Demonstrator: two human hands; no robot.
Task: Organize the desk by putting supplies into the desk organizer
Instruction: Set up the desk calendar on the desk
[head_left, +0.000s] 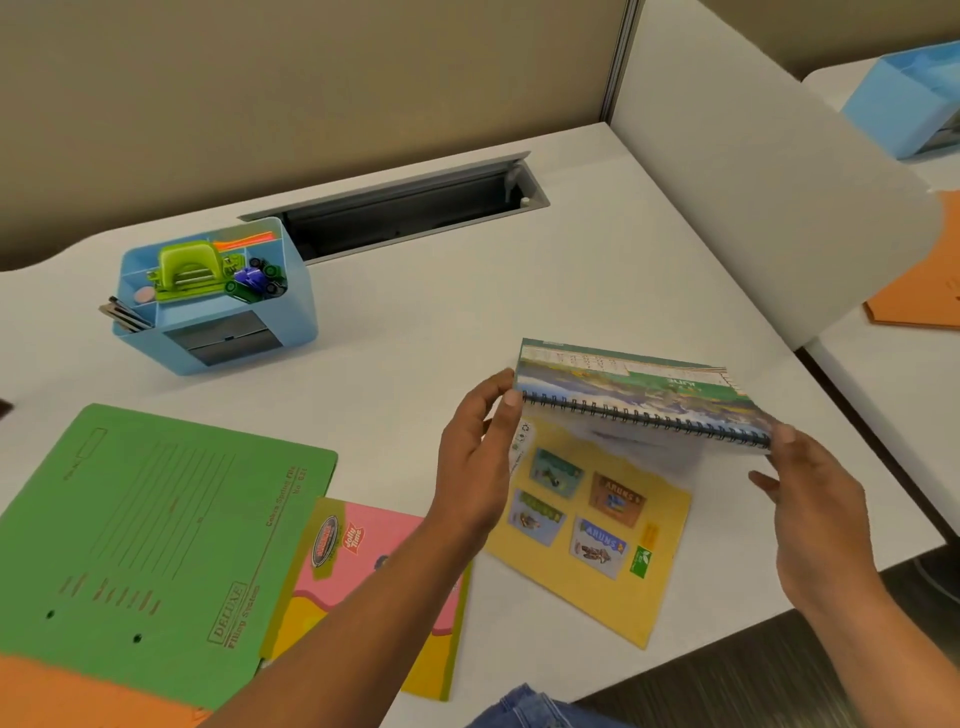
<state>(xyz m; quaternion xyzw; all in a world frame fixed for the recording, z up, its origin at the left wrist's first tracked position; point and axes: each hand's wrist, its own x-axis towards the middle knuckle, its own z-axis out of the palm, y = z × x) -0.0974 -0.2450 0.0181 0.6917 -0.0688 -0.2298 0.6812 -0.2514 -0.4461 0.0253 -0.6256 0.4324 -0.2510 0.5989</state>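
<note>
Well to the right of the blue desk organizer (291, 322), the left hand (475, 467) and right hand (815, 499) each pinch one end of a spiral-bound calendar (639, 395) held above the desk (415, 338); steady, level grips should stop its loose pages flapping on the way over.

Light blue desk organizer (296, 312) stands upright at far left. Its compartments hold a green hole punch (184, 273), green and purple binder clips (257, 283), pens (122, 317) and a pink eraser (144, 296). The spiral-bound calendar (639, 400), near right, is raised and tilted, pinched at its ends by left hand (478, 457) and right hand (815, 509).
</note>
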